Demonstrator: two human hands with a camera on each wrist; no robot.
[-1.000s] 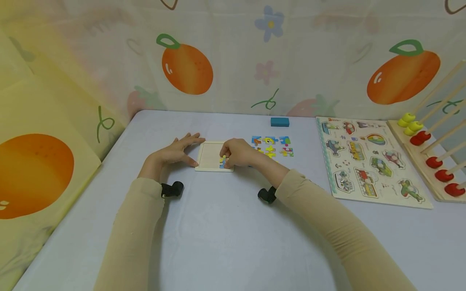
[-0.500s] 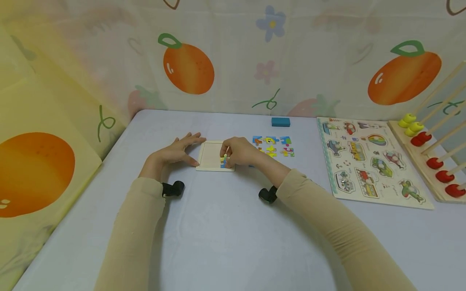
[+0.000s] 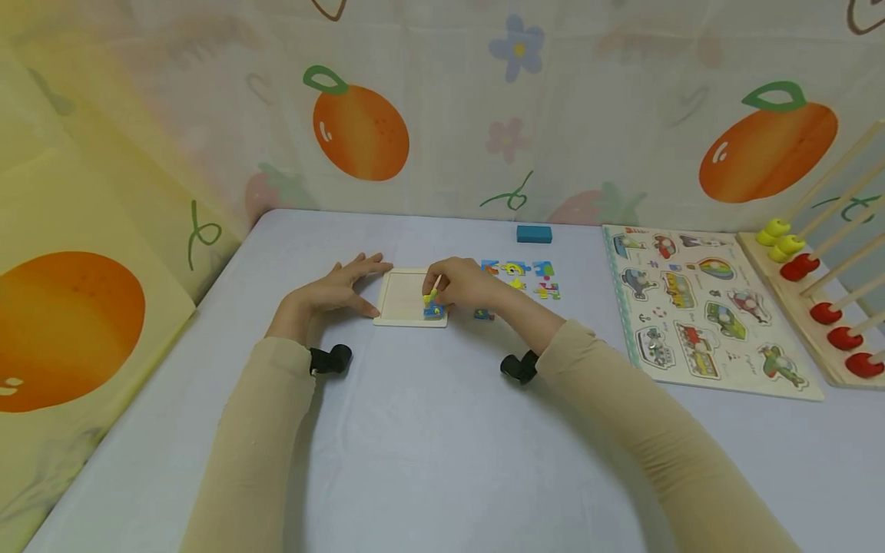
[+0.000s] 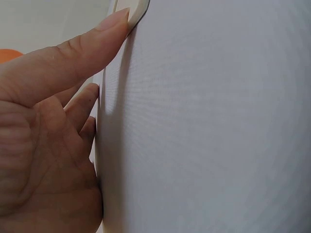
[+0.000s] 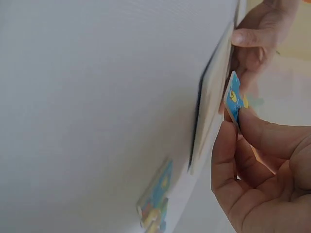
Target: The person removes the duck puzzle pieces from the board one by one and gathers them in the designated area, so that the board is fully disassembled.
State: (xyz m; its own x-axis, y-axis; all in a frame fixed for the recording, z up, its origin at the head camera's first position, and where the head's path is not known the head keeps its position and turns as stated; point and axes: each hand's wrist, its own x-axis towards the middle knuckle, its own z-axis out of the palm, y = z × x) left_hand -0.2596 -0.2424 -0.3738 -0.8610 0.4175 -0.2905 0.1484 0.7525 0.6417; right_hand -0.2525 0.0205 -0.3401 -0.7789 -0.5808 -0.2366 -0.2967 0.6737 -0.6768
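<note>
My right hand [image 3: 462, 283] pinches a blue and yellow puzzle piece [image 5: 233, 98] between thumb and fingers. The piece is tilted up over the right part of a pale wooden puzzle tray [image 3: 401, 322]. My left hand [image 3: 333, 289] lies at the tray's left side, fingers spread and straight, with the thumb [image 4: 114, 22] touching the frame's near left corner. To the right of the tray, several loose puzzle pieces [image 3: 547, 291] lie in rows, partly hidden behind my right hand. One blue piece [image 3: 484, 314] lies just below my right wrist.
A blue block [image 3: 534, 234] lies at the table's back edge. On the right are a picture board [image 3: 705, 307] with vehicle shapes and a wooden bead rack [image 3: 795, 307] with upright pegs. A patterned cloth [image 3: 442, 115] hangs behind the white table [image 3: 415, 461].
My right hand has lifted and tilted the puzzle piece up from the tray, its wrist shifting slightly to the right. My left hand stays at the tray's left side.
</note>
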